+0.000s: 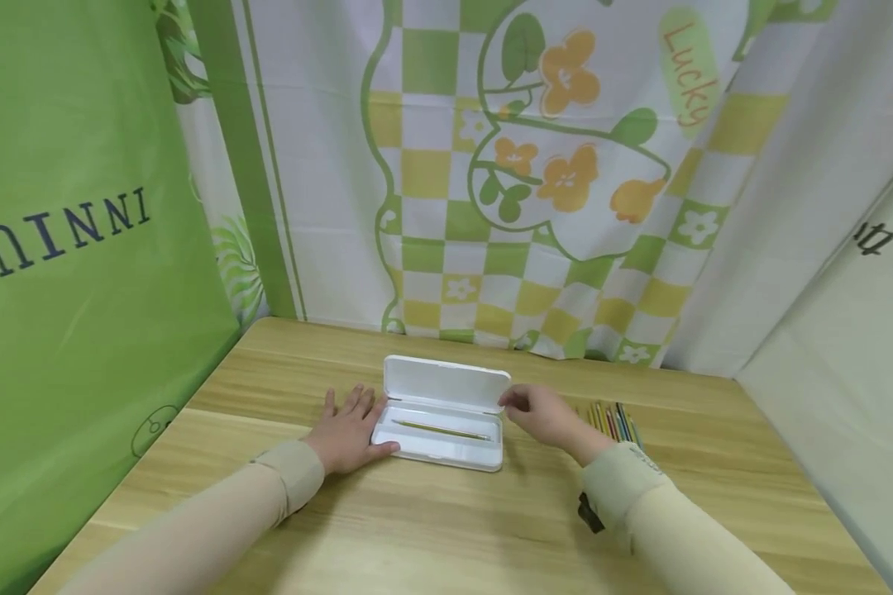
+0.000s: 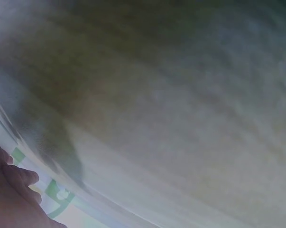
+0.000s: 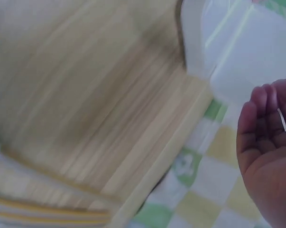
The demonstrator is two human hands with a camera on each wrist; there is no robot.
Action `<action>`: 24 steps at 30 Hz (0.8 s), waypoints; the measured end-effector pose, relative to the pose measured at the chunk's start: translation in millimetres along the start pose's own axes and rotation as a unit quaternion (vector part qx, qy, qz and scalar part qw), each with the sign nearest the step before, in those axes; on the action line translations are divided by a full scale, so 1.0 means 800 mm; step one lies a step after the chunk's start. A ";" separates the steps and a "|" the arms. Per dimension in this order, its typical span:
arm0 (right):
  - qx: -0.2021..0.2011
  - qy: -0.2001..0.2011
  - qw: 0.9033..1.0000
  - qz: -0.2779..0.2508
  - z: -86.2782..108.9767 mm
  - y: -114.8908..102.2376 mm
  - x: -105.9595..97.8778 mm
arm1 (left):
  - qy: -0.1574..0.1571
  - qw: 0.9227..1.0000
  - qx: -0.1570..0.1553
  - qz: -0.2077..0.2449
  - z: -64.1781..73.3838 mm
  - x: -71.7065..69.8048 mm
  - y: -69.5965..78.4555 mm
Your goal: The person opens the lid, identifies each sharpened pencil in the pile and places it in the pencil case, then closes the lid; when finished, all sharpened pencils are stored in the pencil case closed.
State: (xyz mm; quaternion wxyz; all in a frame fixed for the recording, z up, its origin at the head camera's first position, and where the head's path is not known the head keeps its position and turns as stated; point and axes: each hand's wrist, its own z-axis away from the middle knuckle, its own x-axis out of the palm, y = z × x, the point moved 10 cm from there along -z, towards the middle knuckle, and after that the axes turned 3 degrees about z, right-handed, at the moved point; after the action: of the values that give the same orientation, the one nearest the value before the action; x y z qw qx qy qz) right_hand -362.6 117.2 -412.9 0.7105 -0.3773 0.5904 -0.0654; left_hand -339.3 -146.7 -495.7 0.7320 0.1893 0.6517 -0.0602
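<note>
Checked green-and-yellow curtain point(image 1: 536, 248) backs my wood-grain table point(image 1: 417, 529). On it lies the open, slim white pencil case point(image 1: 437, 453), one yellow pencil point(image 1: 442, 430) inside. My left hand point(image 1: 348, 434) has its fingers apart at the case's left side; my right hand's point(image 1: 543, 415) fingertips are together by the lid's point(image 1: 446, 384) right edge, gripping or not I can't tell. Only the right wrist view shows that palm point(image 3: 275, 185). The curtain reads "Lucky".

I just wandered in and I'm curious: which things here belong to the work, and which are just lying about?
Apparently part of the work:
open white case
pencil inside it
group of pencils on the table
left hand, right hand

Just surroundings:
wooden table
flowered curtain
green cloth
</note>
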 end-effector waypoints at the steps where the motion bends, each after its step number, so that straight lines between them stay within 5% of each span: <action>1: 0.011 0.001 1.000 -0.021 0.003 0.010 -0.006 | -0.003 1.000 -0.001 0.001 0.000 0.000 0.001; 8: 0.074 0.023 0.989 -0.129 0.031 0.080 -0.051 | -0.003 1.000 -0.003 0.005 0.003 -0.001 0.002; 24: 0.181 0.048 0.973 -0.135 0.098 0.209 -0.102 | -0.003 1.000 0.001 -0.004 0.002 0.016 -0.002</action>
State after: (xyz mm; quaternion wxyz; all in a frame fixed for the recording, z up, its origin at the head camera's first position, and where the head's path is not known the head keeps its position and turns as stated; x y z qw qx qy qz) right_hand -375.9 315.3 -449.8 0.7220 -0.3153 0.5459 -0.2851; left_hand -336.5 -146.9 -508.7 0.7336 0.1867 0.6502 -0.0646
